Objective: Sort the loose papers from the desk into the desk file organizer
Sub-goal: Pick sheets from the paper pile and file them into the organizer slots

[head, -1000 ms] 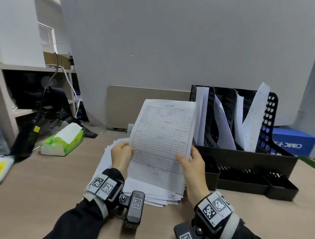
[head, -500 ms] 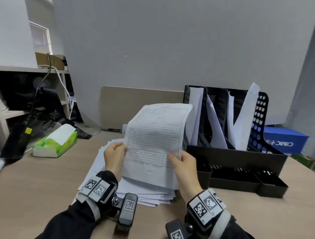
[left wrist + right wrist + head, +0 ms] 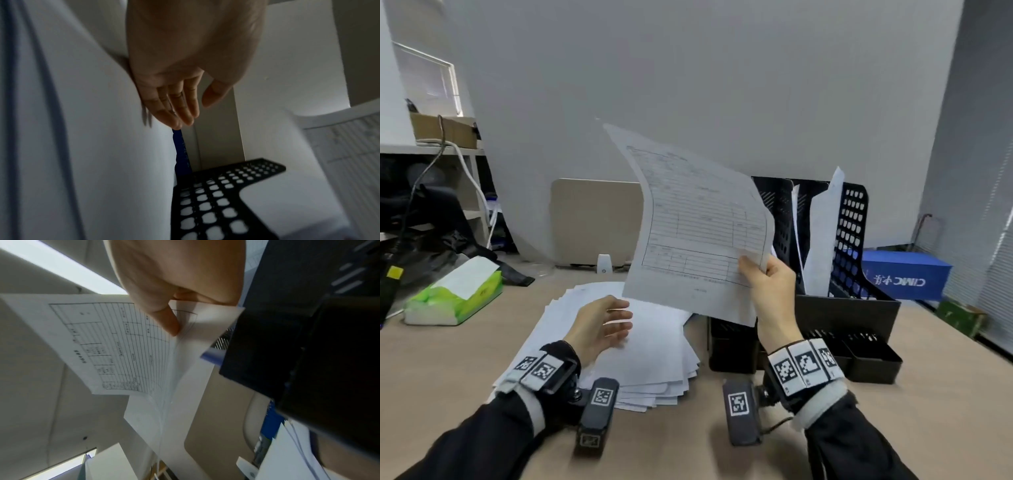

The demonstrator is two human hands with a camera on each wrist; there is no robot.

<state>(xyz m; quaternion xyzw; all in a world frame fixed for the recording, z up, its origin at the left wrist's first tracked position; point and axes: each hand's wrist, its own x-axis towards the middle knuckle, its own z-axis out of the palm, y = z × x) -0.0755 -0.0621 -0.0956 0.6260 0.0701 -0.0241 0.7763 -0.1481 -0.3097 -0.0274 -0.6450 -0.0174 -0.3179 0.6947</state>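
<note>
Paper sheet (image 3: 698, 236) in right hand (image 3: 770, 291)

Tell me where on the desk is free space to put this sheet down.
Bare desk lies between the tissue pack and the paper pile, and also right of the black organizer, before the blue box. Between pile and organizer only a narrow strip is free.

Green-and-white tissue pack (image 3: 453, 294) lay on worktop (image 3: 448, 359) at left. Blue box (image 3: 905, 274) with white lettering sat at far right, near window blinds (image 3: 993, 240). Beige panel (image 3: 595, 222) leaned against grey wall (image 3: 688, 85), small white device (image 3: 604, 263) at its foot. Shelf unit (image 3: 431, 150) at left carried cardboard box (image 3: 443, 130), dark gear and cables beneath.
</note>
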